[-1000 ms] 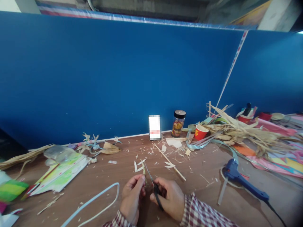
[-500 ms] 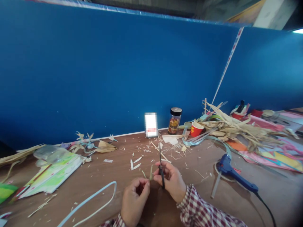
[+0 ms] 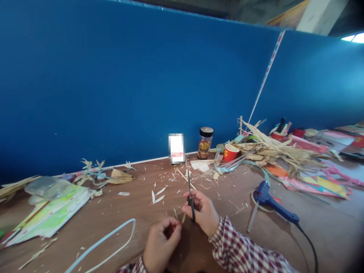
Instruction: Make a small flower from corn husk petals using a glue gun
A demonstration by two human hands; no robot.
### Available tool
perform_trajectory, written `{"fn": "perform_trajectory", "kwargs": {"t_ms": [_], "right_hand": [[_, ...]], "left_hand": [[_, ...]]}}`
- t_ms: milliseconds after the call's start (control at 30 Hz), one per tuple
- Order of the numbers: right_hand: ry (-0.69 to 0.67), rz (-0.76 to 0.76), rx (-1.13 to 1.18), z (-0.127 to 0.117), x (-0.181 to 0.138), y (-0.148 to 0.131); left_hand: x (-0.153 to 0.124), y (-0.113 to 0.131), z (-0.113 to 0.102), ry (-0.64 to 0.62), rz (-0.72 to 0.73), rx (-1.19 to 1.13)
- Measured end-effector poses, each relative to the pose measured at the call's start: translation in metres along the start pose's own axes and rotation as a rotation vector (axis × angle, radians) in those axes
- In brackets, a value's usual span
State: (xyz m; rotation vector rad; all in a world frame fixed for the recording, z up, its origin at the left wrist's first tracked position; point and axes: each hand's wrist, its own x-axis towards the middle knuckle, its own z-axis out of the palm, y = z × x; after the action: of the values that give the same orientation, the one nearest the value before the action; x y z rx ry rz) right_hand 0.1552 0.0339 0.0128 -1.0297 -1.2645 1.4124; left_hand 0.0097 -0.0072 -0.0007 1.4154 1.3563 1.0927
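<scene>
Left hand [image 3: 163, 242] pinches thumb to forefinger on slender pale-green strips [image 3: 183, 218], held over the brown wood-grain table [image 3: 113, 204]; the strips' tips stand above the fingers, presumably so the ends are exposed while the base is steadied. Lower ends hidden in the pinch. Right hand [image 3: 203, 212], just beside it, is clamped on slim black-handled metal scissors [image 3: 189, 185]. Blades point up and away from the person, which probably spares the left fingers; seen nearly edge-on, so any gap between them cannot be told. Nor can I tell whether the nearer strip touches the right thumb. To the left, a bent pale-blue and white cord [image 3: 108, 242] lies looped on the table, outside the space between the hands. To the right, a blue plastic glue gun [image 3: 265, 197] lies with its black cable trailing toward the person, likely placed for easy reach. Farther out, three white petal-shaped slips [image 3: 159, 198] lie apart from the loose scraps, perhaps set aside so they stay distinct. Near the blue partition wall [image 3: 127, 76], a red paper cup [image 3: 231, 153] and a black-lidded clear jar [image 3: 204, 146] stand beyond the hands, presumably to leave working room.
</scene>
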Motion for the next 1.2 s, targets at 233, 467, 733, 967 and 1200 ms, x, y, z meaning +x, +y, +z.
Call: {"fn": "perform_trajectory", "kwargs": {"t_ms": [233,467,733,967,1200], "right_hand": [[0.128,-0.038,-0.053,-0.011,0.005,-0.003],[0.212,-0.07,0.012,-0.016,0.009,-0.002],[-0.193,-0.002,-0.239,0.017,-0.017,0.006],[-0.186,-0.086,-0.601,0.02,-0.024,0.006],[-0.139,-0.163,-0.822,0.021,-0.026,0.002]], "left_hand": [[0.002,0.0,-0.002,0.005,-0.045,-0.035],[0.006,-0.004,-0.005,0.052,-0.103,-0.158],[0.018,-0.003,-0.014,0.271,-0.291,-0.644],[0.018,0.001,-0.016,0.308,-0.318,-0.773],[0.016,0.004,-0.013,0.316,-0.308,-0.777]]}}
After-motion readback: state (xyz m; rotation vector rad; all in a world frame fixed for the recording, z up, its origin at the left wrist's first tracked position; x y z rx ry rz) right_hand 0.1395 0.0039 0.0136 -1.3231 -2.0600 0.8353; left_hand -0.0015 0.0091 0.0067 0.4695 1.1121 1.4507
